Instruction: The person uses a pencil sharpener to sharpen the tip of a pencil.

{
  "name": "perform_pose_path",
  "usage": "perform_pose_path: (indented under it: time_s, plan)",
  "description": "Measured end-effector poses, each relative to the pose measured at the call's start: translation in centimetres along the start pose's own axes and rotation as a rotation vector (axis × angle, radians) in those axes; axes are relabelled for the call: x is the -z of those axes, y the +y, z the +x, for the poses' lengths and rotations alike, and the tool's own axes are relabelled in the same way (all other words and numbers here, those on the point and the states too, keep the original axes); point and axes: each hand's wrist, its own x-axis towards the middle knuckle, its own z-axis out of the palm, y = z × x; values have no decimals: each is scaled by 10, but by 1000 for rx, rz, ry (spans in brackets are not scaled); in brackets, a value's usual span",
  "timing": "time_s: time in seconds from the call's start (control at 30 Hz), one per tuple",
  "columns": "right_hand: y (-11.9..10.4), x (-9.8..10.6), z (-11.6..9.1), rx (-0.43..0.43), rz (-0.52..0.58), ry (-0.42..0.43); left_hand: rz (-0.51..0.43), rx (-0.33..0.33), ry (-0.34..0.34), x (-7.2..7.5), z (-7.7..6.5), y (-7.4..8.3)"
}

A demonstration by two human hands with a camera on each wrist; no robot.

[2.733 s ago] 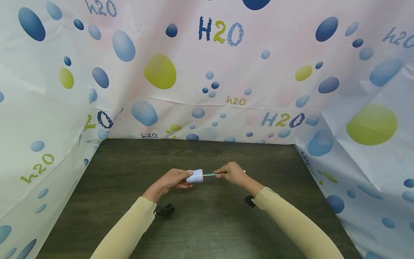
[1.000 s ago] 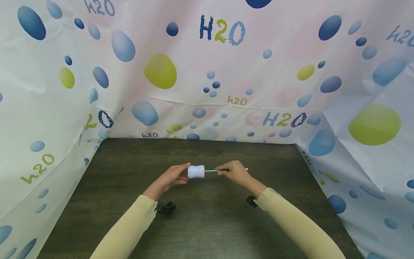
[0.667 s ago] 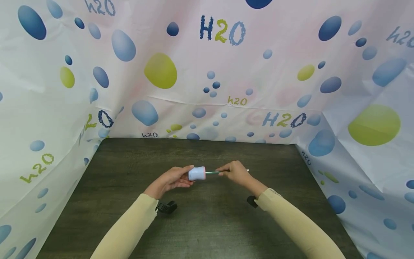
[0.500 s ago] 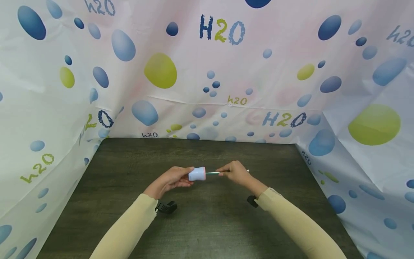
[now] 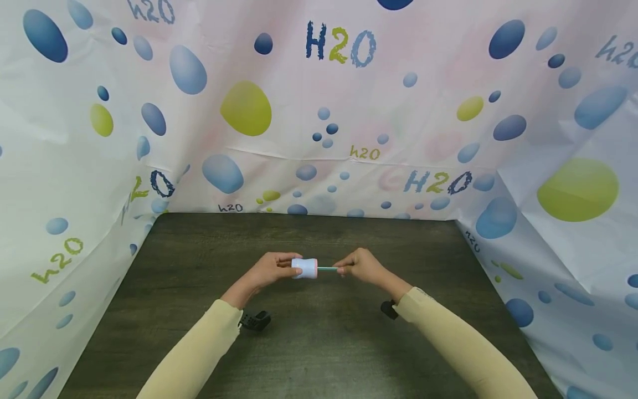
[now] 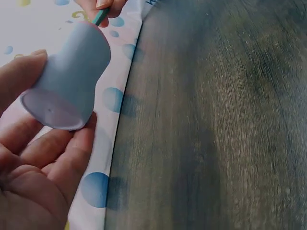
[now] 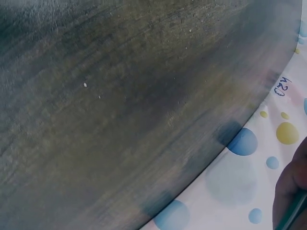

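Wood-grain surface (image 5: 319,354) beneath. Left hand (image 5: 266,271): fingers spread to the width of the waisted pale-blue pencil sharpener (image 5: 307,268), gripping it aloft. Right hand (image 5: 366,267): fingers pinched on the green pencil (image 5: 327,269) entering its pink end. Sharpener presumably light, stiff, smooth; hold at waist. Pencil likely rigid.

In my right wrist feed, the edge cuts off most of the right hand (image 7: 291,179), leaving only a sliver of the green stick (image 7: 290,213). In the head view the stick's far end disappears behind that hand, and with the pink rim (image 5: 316,269) edge-on I can't tell how far it reaches inside the pale blue cup (image 5: 306,265). My left wrist feed crops the left hand (image 6: 37,155) and hides some fingertips behind the cup. The sleeves (image 5: 194,349) partly cover both dark wrist devices (image 5: 256,321).
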Motion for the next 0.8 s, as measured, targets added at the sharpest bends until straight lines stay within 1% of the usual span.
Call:
perform_pose_path:
  time_s: [0.1, 0.17, 0.3, 0.4, 0.5, 0.57, 0.63, 0.73, 0.8]
  plan:
    - [1, 0, 1, -15, 35, -14, 25, -70, 9, -1, -1, 3]
    - [2, 1, 2, -21, 55, -26, 48, -96, 26, -2, -2, 5]
    - [2, 3, 4, -42, 88, -51, 165, -122, 84, -5, -4, 7]
    - [5, 4, 6, -82, 122, -68, 279, -167, 128, -9, -5, 5]
    - [7, 3, 7, -127, 156, -83, 338, -209, 161, -12, -6, 3]
    - [8, 2, 8, -142, 172, -86, 346, -221, 178, -14, -7, 1]
    - [8, 1, 7, -138, 151, -78, 331, -221, 191, -15, -8, 0]
    - [9, -2, 5, -120, 132, -55, 289, -199, 198, -17, -6, 0]
    - [9, -4, 4, -104, 128, -40, 242, -173, 191, -17, -5, 1]
